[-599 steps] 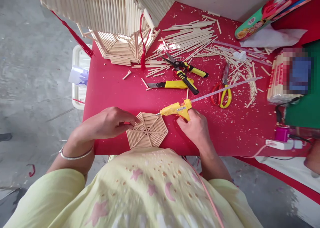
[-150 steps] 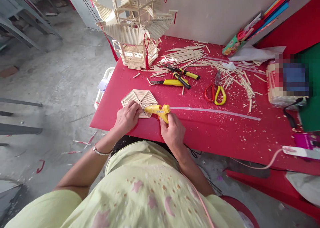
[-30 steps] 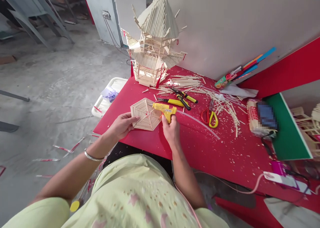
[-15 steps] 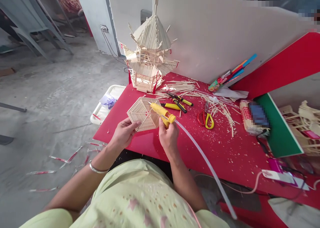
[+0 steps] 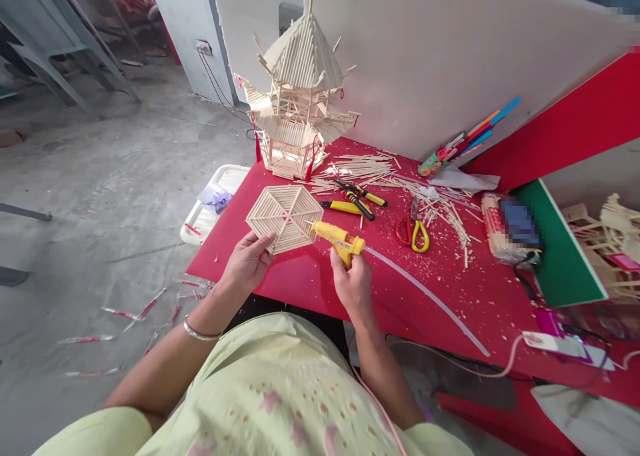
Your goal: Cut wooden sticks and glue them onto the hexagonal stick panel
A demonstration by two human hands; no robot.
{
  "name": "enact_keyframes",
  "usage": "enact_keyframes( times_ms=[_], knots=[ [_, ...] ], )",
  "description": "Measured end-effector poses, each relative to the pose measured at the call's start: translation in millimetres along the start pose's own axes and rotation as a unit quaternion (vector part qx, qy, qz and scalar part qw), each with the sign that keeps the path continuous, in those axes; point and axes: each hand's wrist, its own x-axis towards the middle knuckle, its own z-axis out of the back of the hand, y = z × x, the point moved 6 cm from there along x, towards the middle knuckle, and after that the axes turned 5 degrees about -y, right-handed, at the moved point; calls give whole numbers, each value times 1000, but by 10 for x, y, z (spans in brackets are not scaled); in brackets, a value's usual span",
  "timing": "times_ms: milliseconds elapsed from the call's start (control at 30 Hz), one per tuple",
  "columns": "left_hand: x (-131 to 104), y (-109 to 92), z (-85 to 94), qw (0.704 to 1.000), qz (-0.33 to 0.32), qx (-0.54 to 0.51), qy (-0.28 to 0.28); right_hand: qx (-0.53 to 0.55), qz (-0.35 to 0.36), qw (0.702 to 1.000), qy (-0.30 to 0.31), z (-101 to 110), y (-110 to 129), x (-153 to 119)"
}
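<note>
My left hand pinches the near left edge of a hexagonal panel made of thin wooden sticks, held tilted above the red table. In my right hand is a yellow glue gun, gripped by its handle. Its nozzle points left, close to the panel's right edge; whether it touches I cannot tell. A long clear glue stick trails from the gun's back to the right. Behind the panel stands a pagoda model of the same sticks, with red tassels.
On the red table lie a yellow cutter knife, pliers, scissors with red and yellow handles and loose sticks. A green board stands at right. A white tray lid is left of the table.
My right hand has drawn the glue gun right and down, away from the panel's middle. The panel has shifted slightly left and now shows its whole face.
</note>
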Motion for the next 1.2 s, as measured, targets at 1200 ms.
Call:
enact_keyframes(
  times_ms=[1200],
  knots=[
    [-232, 223, -315, 999, -33, 26, 22, 175, -76, 981, -28, -181, 34, 204]
  ],
)
